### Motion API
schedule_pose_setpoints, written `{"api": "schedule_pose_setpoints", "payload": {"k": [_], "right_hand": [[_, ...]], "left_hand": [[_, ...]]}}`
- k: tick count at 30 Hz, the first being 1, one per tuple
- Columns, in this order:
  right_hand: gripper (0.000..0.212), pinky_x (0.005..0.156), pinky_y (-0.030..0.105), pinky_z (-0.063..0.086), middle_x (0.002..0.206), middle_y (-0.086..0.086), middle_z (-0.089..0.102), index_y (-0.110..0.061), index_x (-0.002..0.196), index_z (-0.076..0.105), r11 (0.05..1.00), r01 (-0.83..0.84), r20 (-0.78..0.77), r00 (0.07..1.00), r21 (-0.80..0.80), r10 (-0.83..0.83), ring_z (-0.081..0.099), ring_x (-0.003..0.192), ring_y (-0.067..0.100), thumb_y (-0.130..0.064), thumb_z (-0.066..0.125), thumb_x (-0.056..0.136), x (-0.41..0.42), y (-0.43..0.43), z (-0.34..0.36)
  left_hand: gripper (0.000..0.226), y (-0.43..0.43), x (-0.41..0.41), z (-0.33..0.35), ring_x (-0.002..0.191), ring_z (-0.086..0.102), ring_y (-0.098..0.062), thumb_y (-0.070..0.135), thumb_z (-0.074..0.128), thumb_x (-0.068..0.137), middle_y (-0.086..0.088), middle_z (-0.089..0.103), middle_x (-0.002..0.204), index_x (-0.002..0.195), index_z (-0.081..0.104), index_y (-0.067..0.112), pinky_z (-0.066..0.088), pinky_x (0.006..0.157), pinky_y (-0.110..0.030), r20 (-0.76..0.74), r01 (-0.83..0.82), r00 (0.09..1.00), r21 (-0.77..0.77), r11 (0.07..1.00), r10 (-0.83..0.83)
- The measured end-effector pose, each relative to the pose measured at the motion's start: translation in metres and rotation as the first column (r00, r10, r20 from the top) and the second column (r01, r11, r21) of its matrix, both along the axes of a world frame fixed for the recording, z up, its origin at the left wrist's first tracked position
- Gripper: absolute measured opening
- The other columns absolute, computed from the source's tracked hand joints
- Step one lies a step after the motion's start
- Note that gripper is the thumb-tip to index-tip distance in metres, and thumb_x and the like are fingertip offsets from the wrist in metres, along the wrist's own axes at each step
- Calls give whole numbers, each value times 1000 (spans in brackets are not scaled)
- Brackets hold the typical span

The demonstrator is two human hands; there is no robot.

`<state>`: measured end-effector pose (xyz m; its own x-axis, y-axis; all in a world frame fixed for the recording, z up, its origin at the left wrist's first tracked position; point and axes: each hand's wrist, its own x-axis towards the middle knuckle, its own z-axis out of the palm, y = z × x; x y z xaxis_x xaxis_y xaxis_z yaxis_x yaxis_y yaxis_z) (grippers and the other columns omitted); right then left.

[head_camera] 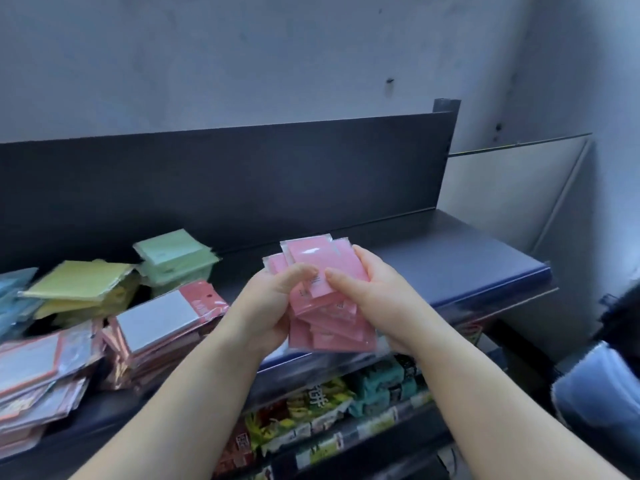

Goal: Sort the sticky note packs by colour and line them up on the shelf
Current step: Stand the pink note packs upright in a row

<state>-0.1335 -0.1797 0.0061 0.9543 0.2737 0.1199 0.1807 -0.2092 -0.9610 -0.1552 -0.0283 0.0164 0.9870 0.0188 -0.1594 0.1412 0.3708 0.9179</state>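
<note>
Both hands hold a bundle of pink sticky note packs (325, 306) just above the front edge of the dark shelf (450, 258). My left hand (273, 303) grips the bundle's left side, thumb on top. My right hand (374, 292) grips its right side, thumb pressing the top pack. On the shelf to the left lie a green stack (176, 261), a yellow stack (79, 289), a blue stack (14, 299) at the frame edge, and piles of red-framed packs (162, 320) and orange-framed packs (38, 372).
A dark back panel (242, 174) rises behind the shelf. The shelf's right half is bare. Snack packets (329, 407) fill the lower shelf. Part of another person in blue (602, 393) is at the right edge.
</note>
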Motion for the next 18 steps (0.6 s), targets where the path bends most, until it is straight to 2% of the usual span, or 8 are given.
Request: {"api": "schedule_pose_setpoints", "payload": {"k": [4,7,10,14,16,18], "right_hand": [[39,90,45,52,100,-9,71,-37,105,61,998,63,-33,997,-27,-64,68,94,15,-52,61,69,30,-26,-9],[37,90,45,53,100,-7,72,-36,104,62,995,94,-69,993,-44,-97,68,93,15,-50,60,71,56,-39,-12],[27,90,43,53,101,-4,72,-33,106,63,995,92,-84,992,-47,-95,69,95,18,-41,60,81,88,-50,-8],[21,74,27,54,103,0,72,-24,112,62,995,95,-99,991,-1,-95,70,93,18,-27,57,92,124,-53,-9],[20,75,29,55,102,1,73,-23,112,62,998,70,-105,992,0,-69,70,94,20,-25,57,92,139,-51,-11],[18,80,32,55,100,1,73,-23,108,64,999,22,-104,994,-35,-26,70,93,19,-27,59,91,155,-48,-12]], "left_hand": [[30,-28,38,-11,77,67,-30,3,53,88,-20,69,93,116,62,-4,55,80,-41,-69,51,996,-24,998,-53],[25,-43,70,-16,72,68,-30,4,54,87,-19,70,88,109,64,-1,57,70,-38,-117,94,988,-48,994,-99],[21,-54,107,-15,67,68,-27,4,54,87,-16,71,84,105,66,1,57,67,-35,-105,91,990,-55,994,-96],[17,-59,145,-16,65,69,-24,4,55,87,-13,72,79,99,67,4,56,61,-31,-88,80,993,-44,996,-84],[17,-58,158,-21,66,69,-25,4,55,86,-13,72,79,97,67,4,56,62,-32,-100,47,994,-46,998,-52],[17,-55,167,-26,64,69,-25,4,55,86,-13,72,77,97,67,4,56,57,-31,-112,9,994,-58,998,-15]]}}
